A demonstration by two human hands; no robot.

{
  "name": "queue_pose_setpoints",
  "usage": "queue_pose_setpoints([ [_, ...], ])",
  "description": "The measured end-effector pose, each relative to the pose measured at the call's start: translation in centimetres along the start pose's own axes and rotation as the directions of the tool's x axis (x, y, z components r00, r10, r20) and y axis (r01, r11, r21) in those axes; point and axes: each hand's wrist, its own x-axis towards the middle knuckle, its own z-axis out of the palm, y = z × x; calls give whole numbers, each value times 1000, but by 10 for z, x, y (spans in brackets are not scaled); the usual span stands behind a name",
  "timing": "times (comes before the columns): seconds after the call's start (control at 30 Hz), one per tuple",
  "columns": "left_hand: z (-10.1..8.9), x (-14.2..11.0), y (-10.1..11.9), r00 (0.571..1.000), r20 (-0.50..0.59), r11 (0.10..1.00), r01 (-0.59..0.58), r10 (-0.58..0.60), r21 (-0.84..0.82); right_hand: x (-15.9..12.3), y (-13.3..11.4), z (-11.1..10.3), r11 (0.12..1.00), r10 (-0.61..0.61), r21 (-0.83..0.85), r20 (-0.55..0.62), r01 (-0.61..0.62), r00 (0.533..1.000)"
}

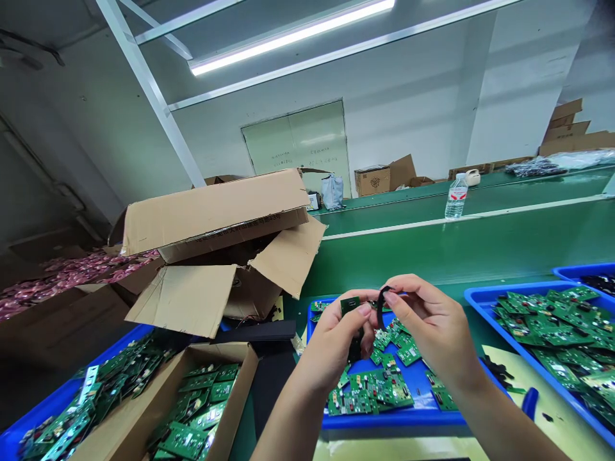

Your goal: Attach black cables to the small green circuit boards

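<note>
My left hand (343, 333) is closed around a green circuit board (350, 305), held upright above a blue tray (398, 419); the fingers cover much of it. Between the fingertips of my right hand (432, 326) is pinched a short curved black strip (381, 308), close to the board's edge. Whether the strip touches the board I cannot tell. Below both hands, several green circuit boards (369, 392) lie loose in the tray.
At right, another blue tray (473, 296) is heaped with boards. Small black pieces (497, 371) and a blue-handled tool (530, 403) lie beside it. At left stand a board-filled carton (247, 368) and a large open cardboard box (216, 218). A water bottle (456, 197) stands behind.
</note>
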Motion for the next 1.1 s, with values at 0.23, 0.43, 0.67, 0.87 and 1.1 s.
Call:
queue_pose_setpoints([
  [0.23,-8,0,2,995,97,990,38,-26,-132,7,3,-16,974,71,224,-128,-41,989],
  [0.43,-12,0,5,1000,27,999,-8,9,-53,12,-5,-38,993,109,22,252,-118,962],
  [0.67,-12,-1,4,995,89,990,24,-37,142,3,-21,-29,952,-9,-254,527,168,850],
  [0.87,-11,1,2,991,105,990,66,-79,127,4,-20,-29,911,-44,-320,553,261,832],
  [1.1,-6,0,2,992,115,982,29,-51,185,7,-14,-27,887,-65,-346,561,306,825],
])
